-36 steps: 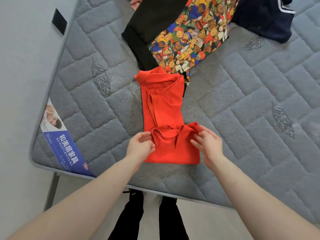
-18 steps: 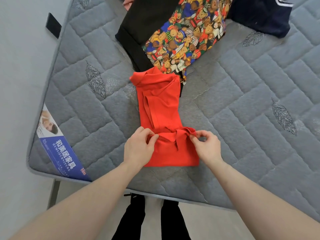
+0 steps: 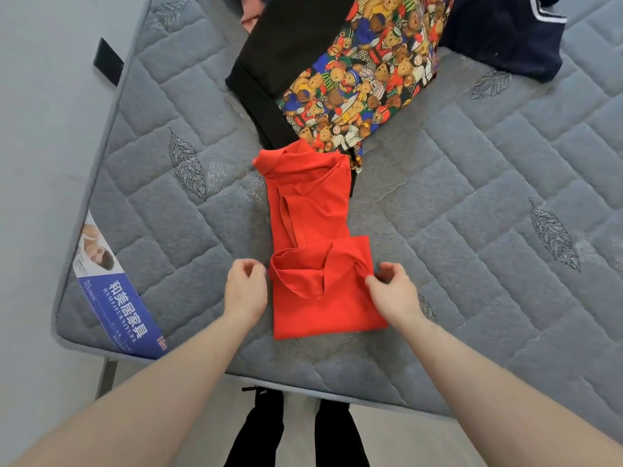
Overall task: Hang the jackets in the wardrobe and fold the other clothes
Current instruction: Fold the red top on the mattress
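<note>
red shirt [image 3: 320, 251] centre frame on mattress [image 3: 472, 230], long axis running up-frame, near end folded over | right hand [image 3: 396, 293] grip pinches fold's right edge | left hand [image 3: 246, 291] grip loosely curled, holding nothing, just beside left edge | next fold likely goes up-frame

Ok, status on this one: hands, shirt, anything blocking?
Left hand off the cloth, loosely curled. Right hand pinching red shirt edge, half folded. Bear-print garment touching its far end.

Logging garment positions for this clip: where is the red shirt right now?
In the head view the red shirt lies partly folded near the mattress front edge, between the left hand and right hand, just below the teddy-bear print garment.
</note>
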Motion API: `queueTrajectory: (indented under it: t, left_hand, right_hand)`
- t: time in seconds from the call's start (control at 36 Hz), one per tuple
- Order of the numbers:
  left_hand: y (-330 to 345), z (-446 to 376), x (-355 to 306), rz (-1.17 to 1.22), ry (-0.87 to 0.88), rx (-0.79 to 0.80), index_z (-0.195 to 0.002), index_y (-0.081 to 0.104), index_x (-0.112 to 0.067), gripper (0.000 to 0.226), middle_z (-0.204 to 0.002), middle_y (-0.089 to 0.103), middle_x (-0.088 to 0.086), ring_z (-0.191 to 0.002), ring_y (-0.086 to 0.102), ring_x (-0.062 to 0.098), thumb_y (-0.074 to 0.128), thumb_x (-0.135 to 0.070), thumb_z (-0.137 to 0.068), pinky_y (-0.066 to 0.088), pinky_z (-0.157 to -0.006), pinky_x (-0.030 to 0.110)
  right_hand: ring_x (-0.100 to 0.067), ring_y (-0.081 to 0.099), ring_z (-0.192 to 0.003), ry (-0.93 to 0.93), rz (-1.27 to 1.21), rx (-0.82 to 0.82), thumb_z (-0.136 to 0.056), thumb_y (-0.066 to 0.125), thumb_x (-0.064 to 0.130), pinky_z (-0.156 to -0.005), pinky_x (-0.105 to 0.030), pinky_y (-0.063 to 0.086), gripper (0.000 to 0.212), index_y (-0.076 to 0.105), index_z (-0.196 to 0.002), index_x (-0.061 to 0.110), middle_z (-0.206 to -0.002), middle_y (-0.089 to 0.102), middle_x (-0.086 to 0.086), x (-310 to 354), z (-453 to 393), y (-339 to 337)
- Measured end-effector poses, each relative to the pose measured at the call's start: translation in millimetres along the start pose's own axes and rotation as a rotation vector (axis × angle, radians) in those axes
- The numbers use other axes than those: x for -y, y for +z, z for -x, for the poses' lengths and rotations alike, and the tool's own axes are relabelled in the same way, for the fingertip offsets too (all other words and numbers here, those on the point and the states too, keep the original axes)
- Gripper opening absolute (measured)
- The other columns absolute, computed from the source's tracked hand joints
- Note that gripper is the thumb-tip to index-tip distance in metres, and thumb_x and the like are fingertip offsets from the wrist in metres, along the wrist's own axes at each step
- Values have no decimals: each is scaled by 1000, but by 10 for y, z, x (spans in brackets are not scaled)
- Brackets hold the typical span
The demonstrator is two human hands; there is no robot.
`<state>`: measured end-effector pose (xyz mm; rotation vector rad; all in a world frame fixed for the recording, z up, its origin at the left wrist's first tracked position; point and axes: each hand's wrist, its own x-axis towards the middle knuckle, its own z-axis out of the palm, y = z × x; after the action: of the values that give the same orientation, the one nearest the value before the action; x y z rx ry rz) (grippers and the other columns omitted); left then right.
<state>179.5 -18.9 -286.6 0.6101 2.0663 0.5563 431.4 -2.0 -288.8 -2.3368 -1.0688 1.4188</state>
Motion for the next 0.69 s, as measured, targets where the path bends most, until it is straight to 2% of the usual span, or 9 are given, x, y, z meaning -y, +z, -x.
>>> queueTrajectory:
  t: [0.08, 0.17, 0.22, 0.31, 0.36, 0.44, 0.56, 0.64, 0.69]
  left_hand:
    - [-5, 204, 185, 48, -103, 148, -117, 52, -17, 34, -118, 60, 4, -109, 56, 20, 64, -13, -86, 37, -91, 29]
    - [2, 349, 287, 12, -156, 271, -127, 47, -21, 68, -120, 59, -3, -102, 59, 13, 73, -30, -65, 43, -85, 28]
    - [28, 367, 301, -16, -179, 311, -125, 46, -23, 62, -114, 62, -5, -100, 63, 11, 82, -35, -75, 49, -84, 29]
    - [46, 312, 297, -121, -176, 309, -110, 62, -12, 36, -100, 68, -1, -94, 66, 16, 73, -40, -92, 51, -85, 33]
    - [12, 299, 285, -211, -138, 322, -98, 70, -4, 36, -89, 70, 3, -84, 63, 19, 66, -40, -97, 47, -75, 32]
    - [-84, 378, 255, -267, -146, 359, -92, 74, -11, 30, -82, 70, -1, -79, 63, 18, 61, -38, -99, 44, -65, 26]
    - [-240, 560, 308, -284, -209, 397, -91, 73, -13, 27, -87, 73, 1, -78, 64, 18, 58, -34, -97, 45, -67, 27]
    - [-434, 778, 382, -304, -252, 459, -69, 57, -20, 28, -66, 57, -6, -61, 52, 13, 60, -37, -90, 37, -61, 30]
    - [-573, 937, 393, -266, -295, 487, -63, 52, -23, 26, -57, 51, -10, -51, 46, 9, 64, -43, -73, 33, -51, 26]
  right_hand:
    - [-17, 61, -105, 33, 35, 94, -83, 78, 29, -89, -26, 40, 56, 53, -132, 20, -110, 63, 6, -178, 106, 8]
    - [-14, 61, -95, 63, 28, 147, -81, 83, 35, -86, -26, 42, 55, 48, -124, 32, -99, 61, 11, -306, 162, 14]
    - [-17, 66, -94, 81, -25, 153, -83, 82, 36, -91, -32, 50, 49, 52, -122, 28, -97, 65, 5, -351, 166, 22]
    - [-24, 70, -94, 138, -154, 160, -86, 80, 26, -94, -47, 57, 40, 60, -119, 20, -103, 72, -8, -368, 157, 15]
    - [-27, 70, -90, 144, -175, 159, -86, 80, 18, -92, -51, 58, 29, 63, -109, 20, -104, 73, -12, -374, 185, 3]
    - [-22, 69, -83, 104, -118, 126, -84, 79, 11, -89, -46, 58, 28, 60, -99, 24, -100, 73, -10, -381, 335, 6]
    - [-26, 72, -85, 176, -151, 213, -82, 74, 1, -85, -46, 59, 36, 56, -107, 20, -93, 76, -7, -412, 697, 7]
    - [-12, 68, -65, 297, -207, 358, -78, 73, 5, -59, -32, 57, 43, 54, -115, 19, -82, 75, 3, -394, 1007, -90]
    - [-10, 63, -53, 328, -209, 414, -66, 74, 15, -48, -25, 50, 54, 53, -115, 24, -73, 72, 6, -378, 1164, -194]
